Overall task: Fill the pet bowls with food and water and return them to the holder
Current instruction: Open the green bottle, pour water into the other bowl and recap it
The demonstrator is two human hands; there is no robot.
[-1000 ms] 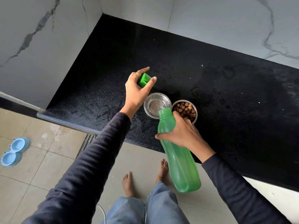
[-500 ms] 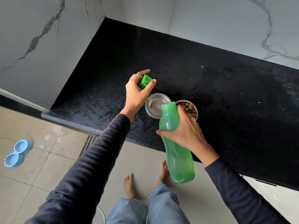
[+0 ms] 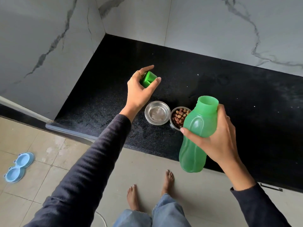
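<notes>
Two steel bowls stand side by side on the black counter (image 3: 246, 99). The left bowl (image 3: 157, 114) holds a little water. The right bowl (image 3: 177, 117) holds brown kibble and is partly hidden by the bottle. My right hand (image 3: 214, 141) grips the open green bottle (image 3: 196, 133), nearly upright, to the right of the bowls. My left hand (image 3: 141, 89) holds the green cap (image 3: 148, 78) above the counter, behind the water bowl. The blue double holder (image 3: 18, 167) lies on the floor at far left.
Marble walls close the counter at the back and left. The counter's front edge runs diagonally across the view. My bare feet (image 3: 150, 189) stand on beige tiles below it. A drawer handle (image 3: 270, 187) shows at lower right.
The bottle was tipped over the left bowl a second ago; my right hand has swung it upright and to the right. The left hand has kept the cap roughly in place.
</notes>
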